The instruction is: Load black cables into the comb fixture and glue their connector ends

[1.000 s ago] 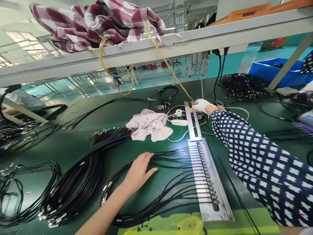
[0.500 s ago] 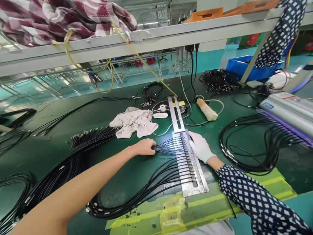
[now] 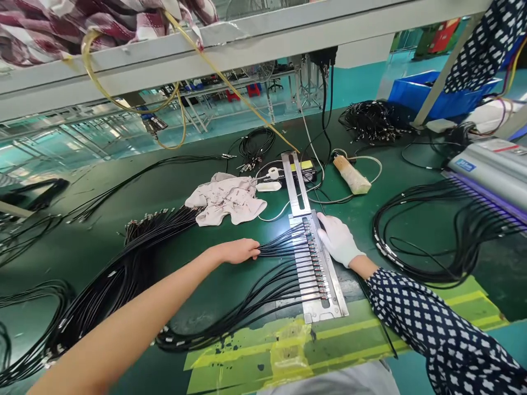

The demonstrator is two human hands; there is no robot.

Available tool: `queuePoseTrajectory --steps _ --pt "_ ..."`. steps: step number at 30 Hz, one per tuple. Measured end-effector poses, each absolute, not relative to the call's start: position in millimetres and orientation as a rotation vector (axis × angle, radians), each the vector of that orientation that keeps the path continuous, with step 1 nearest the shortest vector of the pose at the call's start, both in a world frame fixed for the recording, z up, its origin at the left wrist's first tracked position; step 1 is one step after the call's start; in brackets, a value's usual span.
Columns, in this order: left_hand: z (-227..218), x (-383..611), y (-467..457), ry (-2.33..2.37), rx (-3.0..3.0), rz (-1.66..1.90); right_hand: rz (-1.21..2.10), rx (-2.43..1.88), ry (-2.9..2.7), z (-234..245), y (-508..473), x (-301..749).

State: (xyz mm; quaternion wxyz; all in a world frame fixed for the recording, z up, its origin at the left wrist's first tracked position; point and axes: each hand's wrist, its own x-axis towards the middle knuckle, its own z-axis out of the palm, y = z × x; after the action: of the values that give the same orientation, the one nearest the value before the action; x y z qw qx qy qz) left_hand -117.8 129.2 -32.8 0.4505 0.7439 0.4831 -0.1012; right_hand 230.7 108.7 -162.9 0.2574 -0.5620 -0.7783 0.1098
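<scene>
My bare left hand (image 3: 237, 251) is closed on a bunch of thin black cables (image 3: 275, 249) just left of a long metal fixture (image 3: 319, 271). The cable ends lie side by side in the fixture's slots. My right hand (image 3: 337, 240), in a white glove, rests with fingers together on the fixture's right edge near its upper end. Further loops of the same cables (image 3: 230, 321) trail toward me over the green table (image 3: 173, 189).
A big bundle of black cables (image 3: 119, 280) lies at left, a crumpled white cloth (image 3: 228, 200) behind my left hand. Another cable loop (image 3: 436, 241) runs into a grey machine (image 3: 492, 170) at right. A shelf (image 3: 255, 41) with yellow tubing hangs overhead; a blue bin (image 3: 424, 96) sits far right.
My right hand came back from the far end of the fixture to its right edge. My left hand went from lying flat on the cables to gripping them beside the fixture.
</scene>
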Motion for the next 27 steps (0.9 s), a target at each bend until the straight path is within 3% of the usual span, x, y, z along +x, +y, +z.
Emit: queuePoseTrajectory --steps 17,22,27 --pt "-50 -170 125 1.516 1.949 -0.233 0.243 -1.504 -2.147 -170 112 234" --pt "-69 -136 46 1.760 2.107 -0.091 0.252 -1.505 -2.151 -166 111 234" --pt "-81 -100 -39 1.579 2.045 -0.156 0.269 -1.519 -2.160 -163 110 233"
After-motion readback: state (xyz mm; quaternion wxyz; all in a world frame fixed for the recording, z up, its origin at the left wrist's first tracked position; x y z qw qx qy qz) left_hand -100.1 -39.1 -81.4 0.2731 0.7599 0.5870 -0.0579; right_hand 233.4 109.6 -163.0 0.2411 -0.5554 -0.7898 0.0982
